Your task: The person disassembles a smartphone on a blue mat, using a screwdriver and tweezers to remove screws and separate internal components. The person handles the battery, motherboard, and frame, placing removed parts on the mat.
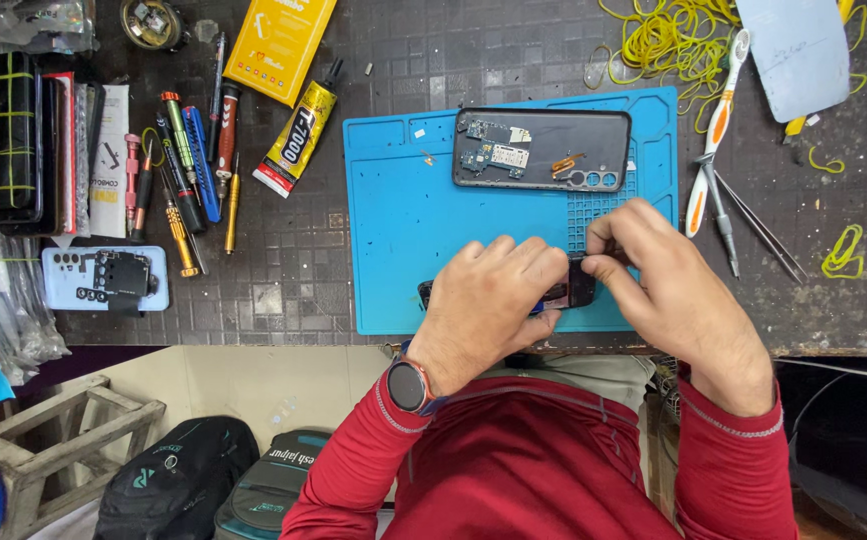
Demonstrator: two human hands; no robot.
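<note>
Yellow box [279, 40] (beside glue tube [298, 127])

Opened phone [541, 149] lies on mat [403, 220], screwdrivers [188, 170] left.

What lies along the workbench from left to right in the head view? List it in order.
Black phones bundled with yellow bands → row of coloured screwdrivers → black-and-yellow glue tube → opened dark phone shell on the blue silicone mat → orange-and-white brush → metal tweezers → loose yellow rubber band.

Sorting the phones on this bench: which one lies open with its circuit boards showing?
The dark phone at the far edge of the blue mat, untouched. The light-blue one sits off the mat; both hands hold a third.
</note>
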